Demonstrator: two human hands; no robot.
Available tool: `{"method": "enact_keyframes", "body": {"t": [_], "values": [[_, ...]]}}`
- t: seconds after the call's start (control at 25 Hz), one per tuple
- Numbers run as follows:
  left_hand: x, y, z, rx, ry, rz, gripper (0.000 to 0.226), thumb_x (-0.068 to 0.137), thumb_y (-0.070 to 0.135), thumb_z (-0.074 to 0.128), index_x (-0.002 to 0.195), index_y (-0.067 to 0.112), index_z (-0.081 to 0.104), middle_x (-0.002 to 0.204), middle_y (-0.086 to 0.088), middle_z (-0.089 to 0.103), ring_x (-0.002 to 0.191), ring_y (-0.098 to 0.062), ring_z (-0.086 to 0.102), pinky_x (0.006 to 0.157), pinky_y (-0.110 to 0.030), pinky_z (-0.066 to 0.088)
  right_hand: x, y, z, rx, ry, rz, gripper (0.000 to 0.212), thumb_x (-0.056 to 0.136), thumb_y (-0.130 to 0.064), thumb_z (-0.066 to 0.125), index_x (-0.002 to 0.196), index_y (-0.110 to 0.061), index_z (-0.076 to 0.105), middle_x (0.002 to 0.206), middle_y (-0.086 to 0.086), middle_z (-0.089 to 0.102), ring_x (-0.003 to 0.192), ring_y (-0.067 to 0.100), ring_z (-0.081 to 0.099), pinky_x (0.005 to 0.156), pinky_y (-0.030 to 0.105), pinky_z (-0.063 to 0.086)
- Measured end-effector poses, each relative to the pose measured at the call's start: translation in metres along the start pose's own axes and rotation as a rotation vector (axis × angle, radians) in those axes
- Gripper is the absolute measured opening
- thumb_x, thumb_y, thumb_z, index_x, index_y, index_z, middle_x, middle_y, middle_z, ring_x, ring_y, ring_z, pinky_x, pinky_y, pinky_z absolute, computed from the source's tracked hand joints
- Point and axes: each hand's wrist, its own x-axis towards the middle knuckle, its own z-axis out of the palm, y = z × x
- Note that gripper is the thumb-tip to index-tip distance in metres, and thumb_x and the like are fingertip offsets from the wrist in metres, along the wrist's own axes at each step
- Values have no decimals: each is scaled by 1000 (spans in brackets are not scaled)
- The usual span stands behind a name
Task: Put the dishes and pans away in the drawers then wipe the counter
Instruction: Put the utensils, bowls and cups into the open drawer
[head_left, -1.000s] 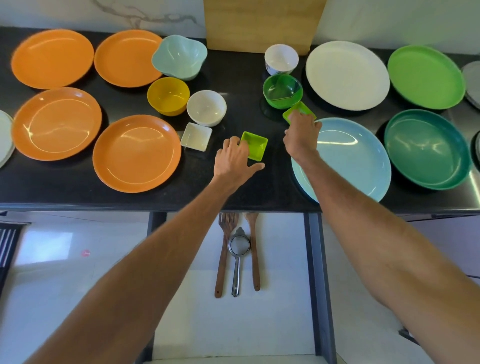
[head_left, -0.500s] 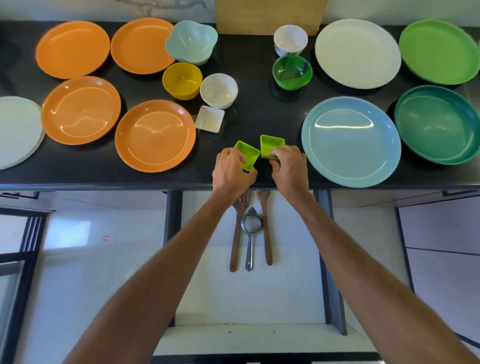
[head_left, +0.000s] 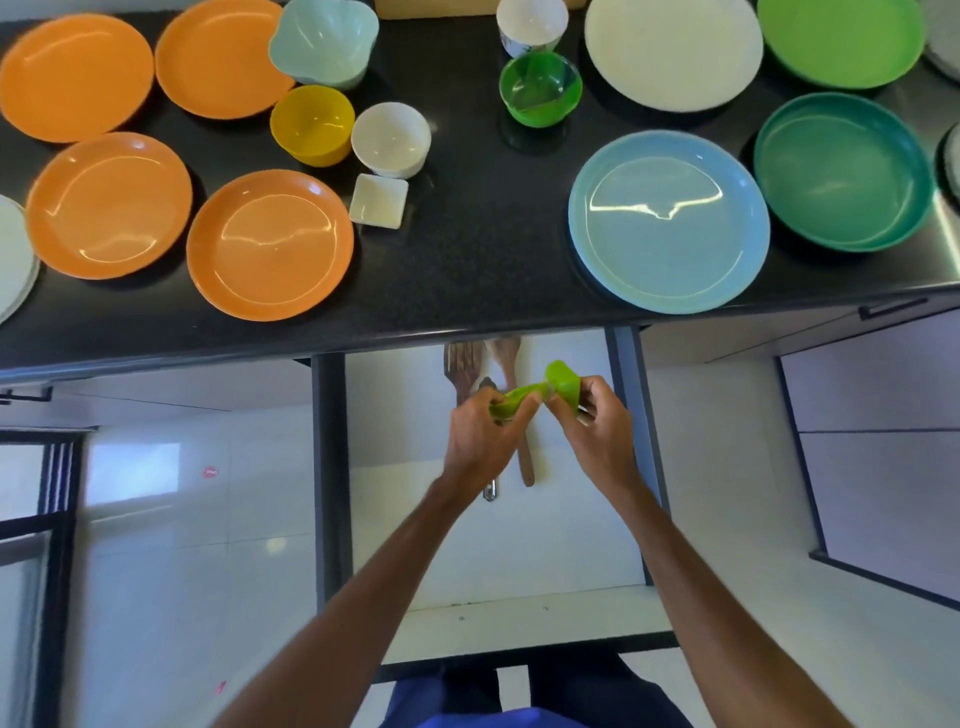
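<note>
We record left hand (head_left: 483, 441) and right hand (head_left: 592, 436) each pinching one small glossy square green dish (head_left: 511, 406) above the open drawer (head_left: 415, 493); four round orange plates (head_left: 270, 244) lie on the black desk (head_left: 478, 260).

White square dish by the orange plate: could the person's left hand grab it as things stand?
Probably not yet: the left hand grips a small green dish over the open drawer. Nothing blocks the white square dish on its near side, so once emptied the hand could likely reach it.
</note>
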Motion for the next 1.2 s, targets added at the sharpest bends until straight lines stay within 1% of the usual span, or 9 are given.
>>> {"method": "enact_keyframes", "body": {"t": [0.16,0.36,0.52,0.64,0.8,0.88,0.96,1.08,1.2], "values": [[30,-10,36,-123,-234,-121,39,100,49,57,75,19,60,74,-3,69,47,1,61,48,-16,46,26,52,-4,122,26,234,40,88,-33,82,117,-12,63,104,4,74,96,22,74,78,35,64],[91,-44,77,49,-304,-242,39,100,42,60,109,4,63,73,-1,71,43,-3,65,49,-16,54,70,123,-10,230,83,476,48,84,-7,81,127,-4,60,120,15,69,107,28,71,78,38,64],[122,-53,101,-71,-314,-318,41,95,41,68,115,7,56,107,-14,70,56,-10,71,50,-20,57,81,148,-4,337,44,503,48,86,-4,79,130,-7,60,122,11,68,110,27,70,77,32,63],[138,-58,111,-31,-225,-292,45,93,45,70,113,7,59,104,-13,71,72,-24,76,52,-25,60,88,151,1,420,74,487,46,91,-5,74,134,-6,58,128,14,66,112,27,69,80,36,63],[160,-102,134,162,-48,-171,77,75,82,58,114,16,66,104,-9,69,94,-29,70,76,-47,62,92,145,9,-102,191,300,44,96,-36,70,127,-6,59,118,15,68,105,29,68,87,41,59],[140,-80,127,295,-44,-126,59,87,64,60,118,15,68,110,-10,67,108,-31,59,89,-49,54,92,137,10,-325,183,259,54,96,-39,69,134,-3,54,126,20,62,112,34,63,92,43,55],[123,-63,121,366,-19,-74,47,91,49,67,126,17,65,117,-10,67,113,-32,56,91,-47,52,89,129,8,-470,140,286,62,93,-37,73,139,-3,49,134,20,55,119,38,58,95,48,52],[112,-60,120,452,-13,18,61,86,42,77,140,22,54,124,-11,67,110,-30,64,85,-44,59,83,126,5,-614,92,280,69,87,-29,80,143,-7,45,139,18,51,122,38,59,94,48,54],[113,-61,119,546,-54,98,77,89,30,77,155,23,37,148,-16,50,121,-35,61,90,-47,58,84,125,7,-687,90,215,66,87,-21,80,142,-11,45,137,16,52,122,36,60,93,48,57]]}}
